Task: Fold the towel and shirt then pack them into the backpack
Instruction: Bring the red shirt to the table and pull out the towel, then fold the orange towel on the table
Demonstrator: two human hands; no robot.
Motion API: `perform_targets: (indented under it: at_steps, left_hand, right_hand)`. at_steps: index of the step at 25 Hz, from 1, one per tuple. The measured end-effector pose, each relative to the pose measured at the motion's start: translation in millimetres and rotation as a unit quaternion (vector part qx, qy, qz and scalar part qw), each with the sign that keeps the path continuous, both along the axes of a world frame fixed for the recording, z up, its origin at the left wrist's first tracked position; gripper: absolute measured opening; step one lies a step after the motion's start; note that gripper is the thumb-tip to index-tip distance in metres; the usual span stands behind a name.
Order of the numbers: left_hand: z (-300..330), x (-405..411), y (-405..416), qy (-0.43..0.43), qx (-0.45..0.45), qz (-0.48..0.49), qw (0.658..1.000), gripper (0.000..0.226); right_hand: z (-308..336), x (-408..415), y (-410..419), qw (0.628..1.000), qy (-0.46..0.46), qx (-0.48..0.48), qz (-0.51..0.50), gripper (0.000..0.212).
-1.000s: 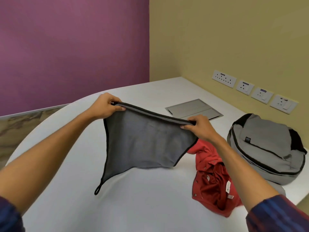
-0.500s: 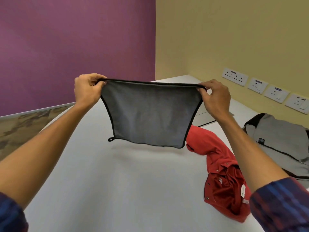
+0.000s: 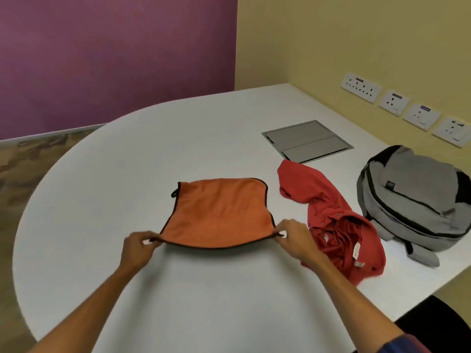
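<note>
Towel, orange face up with a dark bound edge, spread flat near the middle of a white round-ended desk; a small hanging loop projects from its far left corner. The person's left hand pinches the near left corner of the towel, fingers closed on the hem; the right hand pinches the near right corner in the same manner, so that the near edge runs taut and slightly raised between the two hands while the rest of the cloth lies on the desk. Red shirt, unfolded and crumpled, lies just right of the towel, its collar and white labels turned upward at the end nearer the person; its upper end reaches toward a grey hatch plate set flush in the desk beyond the towel to the right. Grey backpack with black zips and trim lies on its side right of the shirt, close to the desk's right edge, its zips appearing closed. Four white wall sockets line the yellow wall above the backpack; a purple wall stands beyond the towel's far side. A dark striped sleeve shows at the right forearm, nearest the viewer
</note>
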State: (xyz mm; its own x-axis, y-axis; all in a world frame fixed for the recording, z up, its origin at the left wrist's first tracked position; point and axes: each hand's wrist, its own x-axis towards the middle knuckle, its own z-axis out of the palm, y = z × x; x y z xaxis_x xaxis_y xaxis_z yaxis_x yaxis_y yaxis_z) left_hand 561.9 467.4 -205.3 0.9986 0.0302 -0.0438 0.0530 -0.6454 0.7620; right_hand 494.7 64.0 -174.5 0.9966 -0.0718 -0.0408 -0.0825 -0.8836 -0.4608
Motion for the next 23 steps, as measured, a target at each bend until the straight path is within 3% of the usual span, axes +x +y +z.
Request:
perform_targets:
  at_steps: [4, 7, 13, 16, 19, 23]
  left_hand:
    - [-47, -53, 22, 0.097, 0.091, -0.007, 0.991, 0.018]
    - [-58, -71, 28, 0.113, 0.147, -0.047, 0.982, 0.018]
    - [-60, -91, 41, 0.129, 0.205, -0.115, 0.963, 0.012]
    - [-57, -83, 43, 0.120, 0.226, -0.115, 0.960, 0.020]
    - [-50, -65, 35, 0.098, 0.217, -0.076, 0.968, 0.021]
    - [-43, -35, 19, 0.112, 0.191, 0.004, 0.975, 0.025]
  right_hand:
    - [-48, -44, 24, 0.990, 0.118, -0.065, 0.045, 0.020]
    - [-65, -62, 27, 0.984, 0.154, -0.076, 0.049, 0.013]
    - [-82, -97, 45, 0.975, 0.215, -0.045, 0.000, 0.015]
    - [-75, -92, 49, 0.967, 0.250, 0.043, -0.023, 0.021]
    - [-68, -82, 52, 0.970, 0.188, 0.129, -0.087, 0.017]
    - [-65, -63, 40, 0.973, 0.107, 0.153, -0.137, 0.017]
